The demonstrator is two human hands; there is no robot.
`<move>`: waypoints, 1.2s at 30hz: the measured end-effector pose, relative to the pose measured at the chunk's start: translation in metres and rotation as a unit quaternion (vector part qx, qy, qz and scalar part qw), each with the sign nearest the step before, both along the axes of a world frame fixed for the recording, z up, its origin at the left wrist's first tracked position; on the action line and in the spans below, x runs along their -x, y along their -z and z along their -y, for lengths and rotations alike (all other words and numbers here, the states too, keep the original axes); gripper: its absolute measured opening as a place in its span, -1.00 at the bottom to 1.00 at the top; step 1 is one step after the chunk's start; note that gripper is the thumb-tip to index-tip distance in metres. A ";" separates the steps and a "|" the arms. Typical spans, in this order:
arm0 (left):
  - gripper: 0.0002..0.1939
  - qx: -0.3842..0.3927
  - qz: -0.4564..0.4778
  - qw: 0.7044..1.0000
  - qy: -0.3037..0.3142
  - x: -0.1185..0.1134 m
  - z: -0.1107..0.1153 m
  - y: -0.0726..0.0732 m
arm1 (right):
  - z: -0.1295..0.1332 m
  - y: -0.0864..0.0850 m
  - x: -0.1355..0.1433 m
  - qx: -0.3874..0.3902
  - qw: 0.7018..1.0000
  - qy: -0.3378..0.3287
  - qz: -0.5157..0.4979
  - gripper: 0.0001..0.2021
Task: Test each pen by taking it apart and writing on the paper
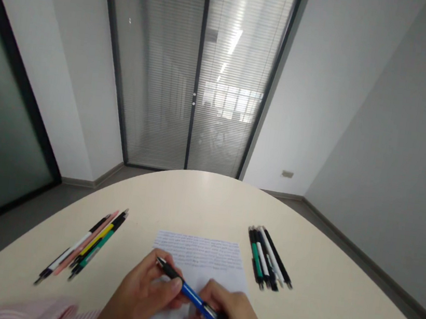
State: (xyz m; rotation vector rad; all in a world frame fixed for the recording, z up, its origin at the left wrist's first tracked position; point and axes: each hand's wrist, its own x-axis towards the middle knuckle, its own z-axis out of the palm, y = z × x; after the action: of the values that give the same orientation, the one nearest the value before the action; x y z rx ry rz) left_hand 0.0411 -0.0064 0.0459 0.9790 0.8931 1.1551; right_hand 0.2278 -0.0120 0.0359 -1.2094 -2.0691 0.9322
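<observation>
A blue pen (193, 296) with a black grip is held slantwise over the paper, its tip pointing up and left. My left hand (148, 289) pinches the pen near its grip between thumb and fingers. Closed around the clip end is my right hand (234, 314), whose fingertips are partly hidden by the pen. Under both hands lies a white sheet of paper (204, 252), with lines of handwriting across its upper part; its lower part is partly covered by the hands.
Several pens (86, 245) in white, pink, yellow and green lie side by side at the left. At the right is another group of pens (268, 258), green, white and black. The pale table (200, 199) has a rounded far edge, with a blinds-covered glass partition beyond.
</observation>
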 end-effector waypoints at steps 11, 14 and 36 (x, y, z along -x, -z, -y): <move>-0.53 0.026 -0.044 0.997 0.057 0.007 -0.010 0.004 | 0.000 -0.008 -0.013 0.157 0.927 0.166 -0.298 -0.55; -0.56 -0.010 -0.080 0.995 0.060 0.007 -0.011 0.002 | 0.007 -0.006 -0.017 0.154 0.908 0.224 -0.318 -0.53; -0.93 -0.249 -0.382 0.890 0.010 0.017 -0.016 0.005 | 0.007 0.005 -0.031 0.190 0.901 0.194 -0.339 -0.54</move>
State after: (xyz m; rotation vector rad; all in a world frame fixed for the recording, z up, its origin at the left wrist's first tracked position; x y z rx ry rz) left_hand 0.0240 0.0095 0.0413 1.9424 1.2146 0.9957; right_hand 0.2587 -0.0187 0.0313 -1.1924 -1.0817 1.3518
